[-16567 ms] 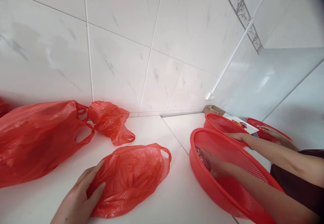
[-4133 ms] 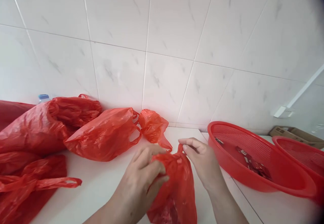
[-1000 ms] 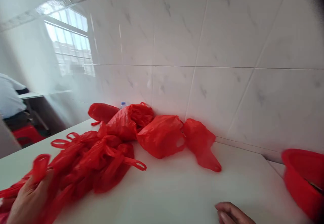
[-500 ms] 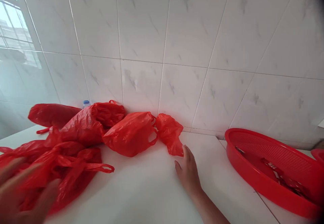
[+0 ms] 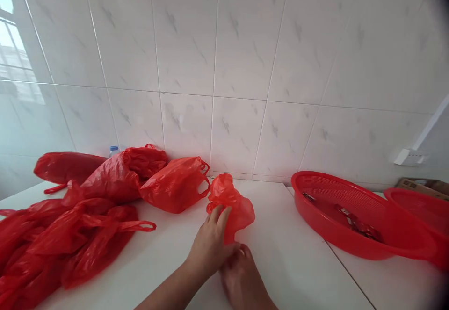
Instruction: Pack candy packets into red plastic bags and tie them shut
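Loose thin red bag [image 5: 238, 209] on the white bench [image 5: 280, 249], mid-view, directly under both hands, just right of the upright handled bag [image 5: 175, 186]; the two look slightly apart. Left hand [image 5: 207, 245]: fingers bent over the bag's near-left side, touching film; thumb reaches across to the other hand. Can't tell if it pinches or just presses. Right hand [image 5: 241, 276]: fingers curled closed at the bag's near end, apparently gripping the film there; contact partly hidden and blurred.

Handling, judged by look: see-through film, crumpled, seems to hold little or nothing. Should be very light, limp, a bit slippery, layers likely to cling; thin enough to tear if yanked. Best hold: pinch the mouth edge or handle loops between thumb and fingertips, one hand per side; grabbing the body would just bunch it.

Around: heap of red bags [image 5: 66, 249] to the left, blue-capped bottle [image 5: 114, 150] behind, red basket [image 5: 336, 240] with small wrapped packets [image 5: 361, 223] to the right.
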A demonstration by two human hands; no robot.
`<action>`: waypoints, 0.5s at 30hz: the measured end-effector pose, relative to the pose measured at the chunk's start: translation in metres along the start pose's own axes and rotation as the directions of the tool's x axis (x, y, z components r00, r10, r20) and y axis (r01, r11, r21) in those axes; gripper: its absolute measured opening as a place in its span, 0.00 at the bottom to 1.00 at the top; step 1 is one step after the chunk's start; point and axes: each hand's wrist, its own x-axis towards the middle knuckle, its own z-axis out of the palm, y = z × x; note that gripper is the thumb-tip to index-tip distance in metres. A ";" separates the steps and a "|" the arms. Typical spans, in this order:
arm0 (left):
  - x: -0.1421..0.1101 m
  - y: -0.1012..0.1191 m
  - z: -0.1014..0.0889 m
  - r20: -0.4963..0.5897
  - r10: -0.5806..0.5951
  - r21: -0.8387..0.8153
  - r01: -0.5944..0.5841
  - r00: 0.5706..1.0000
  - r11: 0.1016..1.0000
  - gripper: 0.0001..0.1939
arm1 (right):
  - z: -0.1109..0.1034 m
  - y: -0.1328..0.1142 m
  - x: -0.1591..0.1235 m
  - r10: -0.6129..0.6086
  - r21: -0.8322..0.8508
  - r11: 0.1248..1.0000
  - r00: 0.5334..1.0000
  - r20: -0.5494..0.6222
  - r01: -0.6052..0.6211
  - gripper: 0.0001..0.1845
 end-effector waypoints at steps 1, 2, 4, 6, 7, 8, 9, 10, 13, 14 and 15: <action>0.006 -0.002 0.005 -0.033 -0.034 -0.007 0.034 0.999 0.999 0.37 | -0.003 -0.003 -0.009 -0.025 -0.036 0.999 1.000 0.002 0.025 0.15; 0.011 -0.006 0.006 -0.065 -0.062 -0.016 0.061 0.996 0.998 0.37 | -0.008 -0.003 -0.018 -0.037 -0.079 0.996 0.999 0.007 0.038 0.15; 0.016 -0.018 -0.001 -0.126 -0.105 -0.051 0.099 0.986 0.994 0.34 | -0.023 0.005 -0.039 -0.035 -0.176 0.984 0.999 0.002 0.035 0.20; 0.016 -0.033 -0.019 -0.183 -0.162 -0.116 0.142 0.970 0.983 0.32 | -0.047 0.020 -0.062 0.011 -0.243 0.970 1.000 0.003 -0.010 0.22; 0.015 -0.039 -0.029 -0.207 -0.189 -0.157 0.159 0.960 0.975 0.30 | -0.060 0.029 -0.073 0.048 -0.264 0.964 0.999 0.023 -0.040 0.21; 0.013 -0.044 -0.039 -0.227 -0.215 -0.197 0.171 0.950 0.965 0.29 | -0.074 0.038 -0.083 0.093 -0.285 0.955 0.995 0.016 -0.085 0.18; 0.010 -0.047 -0.047 -0.240 -0.233 -0.234 0.177 0.942 0.956 0.29 | -0.087 0.045 -0.092 0.143 -0.310 0.941 0.990 0.001 -0.136 0.17; 0.006 -0.048 -0.054 -0.247 -0.243 -0.264 0.176 0.938 0.948 0.29 | -0.099 0.051 -0.098 0.179 -0.328 0.928 0.984 -0.026 -0.177 0.16; -0.008 -0.035 -0.062 -0.226 -0.206 -0.310 0.130 0.952 0.942 0.29 | -0.128 0.058 -0.106 0.233 -0.340 0.906 0.968 -0.093 -0.251 0.18; -0.014 -0.028 -0.062 -0.209 -0.173 -0.312 0.101 0.963 0.945 0.29 | -0.137 0.057 -0.105 0.250 -0.338 0.901 0.962 -0.111 -0.273 0.18; -0.020 -0.018 -0.062 -0.192 -0.134 -0.310 0.069 0.972 0.948 0.30 | -0.144 0.054 -0.104 0.266 -0.337 0.893 0.954 -0.140 -0.298 0.18</action>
